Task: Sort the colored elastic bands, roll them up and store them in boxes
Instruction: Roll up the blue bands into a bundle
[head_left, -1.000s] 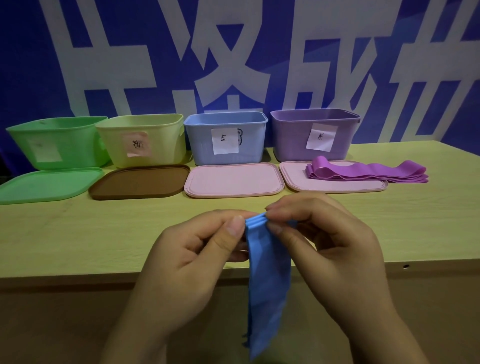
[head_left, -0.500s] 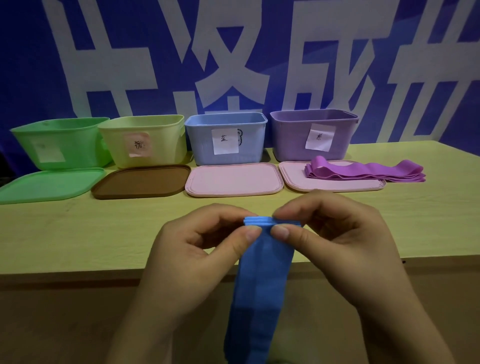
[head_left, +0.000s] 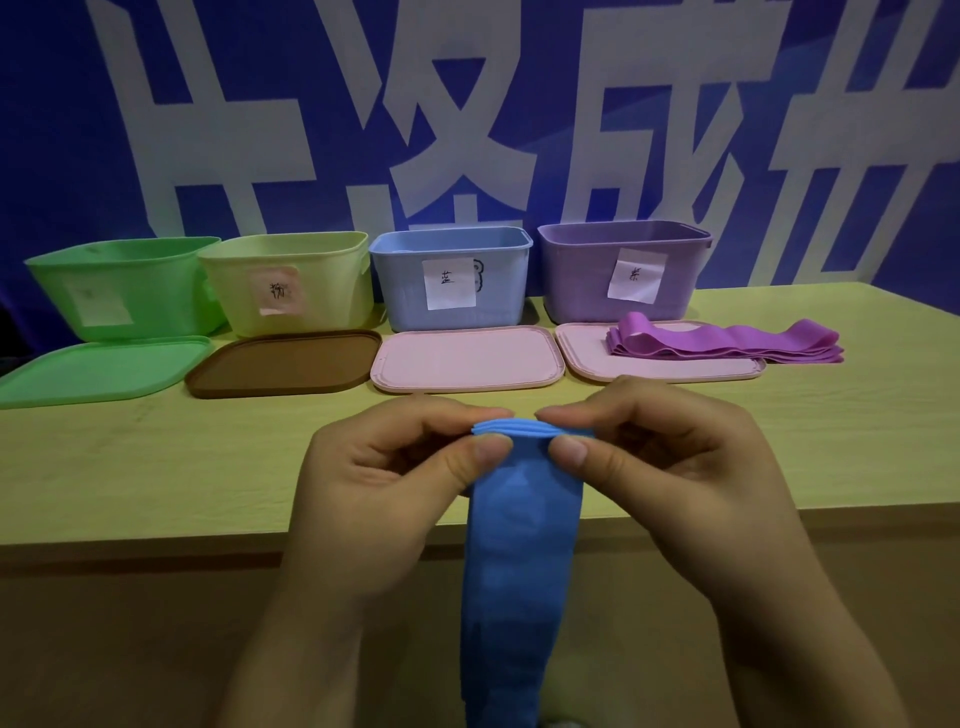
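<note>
Four open boxes line the back of a pale wooden table, lids laid flat before them, under a blue wall banner. Left hand and right hand both pinch the blue bands, which hang over the table's front edge; purple bands lie on the rightmost lid.

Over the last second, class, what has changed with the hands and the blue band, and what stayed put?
The top edge of the blue band was bunched narrow between close thumbs; both hands have drawn slightly apart, spreading it flat and wide. The left hand and right hand keep their pinching grip. The purple bands, the four boxes and their lids have not moved.
</note>
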